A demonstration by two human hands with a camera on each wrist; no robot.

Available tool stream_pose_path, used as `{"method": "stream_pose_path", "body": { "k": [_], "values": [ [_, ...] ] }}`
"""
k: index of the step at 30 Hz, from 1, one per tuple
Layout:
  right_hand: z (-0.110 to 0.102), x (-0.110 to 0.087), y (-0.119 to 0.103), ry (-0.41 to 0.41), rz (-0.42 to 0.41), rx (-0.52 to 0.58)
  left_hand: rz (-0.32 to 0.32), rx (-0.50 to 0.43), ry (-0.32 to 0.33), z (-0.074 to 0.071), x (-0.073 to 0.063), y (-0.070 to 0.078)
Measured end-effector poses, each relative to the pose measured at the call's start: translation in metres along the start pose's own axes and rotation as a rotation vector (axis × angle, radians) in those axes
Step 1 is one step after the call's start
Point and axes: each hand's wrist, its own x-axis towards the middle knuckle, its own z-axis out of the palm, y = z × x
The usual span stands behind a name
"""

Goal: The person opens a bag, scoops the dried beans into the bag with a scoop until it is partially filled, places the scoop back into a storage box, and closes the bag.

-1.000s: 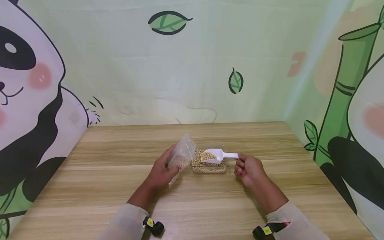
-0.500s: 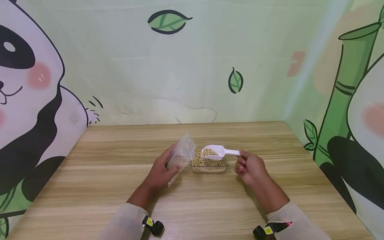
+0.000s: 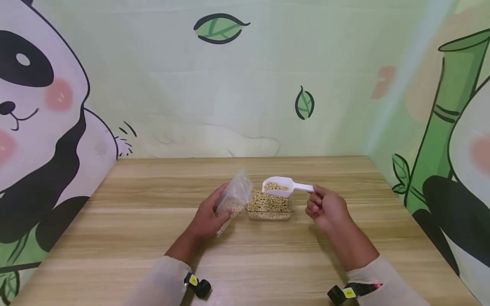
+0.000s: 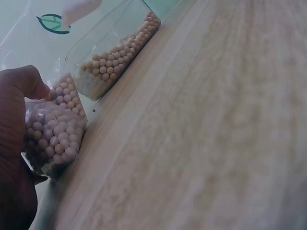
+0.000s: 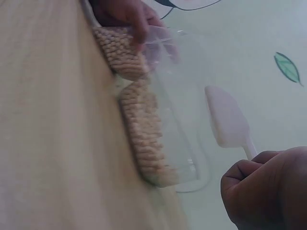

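Observation:
My right hand (image 3: 328,208) grips the handle of a white scoop (image 3: 287,187), which carries a load of pale round beans. The scoop is raised over a clear rectangular container (image 3: 269,216) partly filled with the same beans. In the right wrist view the scoop (image 5: 228,117) hangs apart from the container (image 5: 180,139). My left hand (image 3: 208,214) holds a clear plastic bag (image 3: 235,191) just left of the container, thumb across its front. Beans are gathered in the bag's lower part, and in the left wrist view the bag (image 4: 55,136) stands on the table.
A wood-grain table (image 3: 153,238) lies under everything. Behind it hangs a pale green backdrop (image 3: 164,85) printed with pandas, leaves and bamboo. One small dark speck (image 4: 94,110) lies on the table between bag and container.
My right hand has lifted the loaded scoop up out of the beans in the container and slightly to the right. The left hand keeps the bag in about the same place.

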Motion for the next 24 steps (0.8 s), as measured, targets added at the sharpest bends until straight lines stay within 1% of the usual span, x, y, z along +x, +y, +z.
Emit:
{"method": "stream_pose_path", "body": {
  "k": [5,7,11,14,17,20,24],
  "values": [
    [0.007,-0.004,-0.02,-0.001,-0.003,0.001,-0.009,0.018,-0.004,-0.001,0.0,0.0],
    [0.011,-0.005,-0.027,-0.012,-0.001,-0.002,-0.007,0.029,-0.006,-0.002,0.0,0.0],
    [0.021,-0.007,-0.036,-0.042,0.0,-0.02,-0.014,0.022,-0.008,-0.002,-0.001,0.0],
    [0.029,-0.007,-0.039,-0.057,-0.001,-0.044,-0.013,0.011,-0.005,-0.002,-0.001,0.0],
    [0.037,-0.005,-0.038,-0.053,0.001,-0.074,-0.003,0.015,0.0,-0.002,-0.001,0.001],
    [0.043,-0.003,-0.036,-0.05,0.003,-0.106,0.013,0.013,0.004,-0.002,-0.001,0.0],
    [0.048,0.0,-0.031,-0.052,0.001,-0.138,0.015,0.009,0.001,-0.002,-0.001,0.0]
  ]
}}
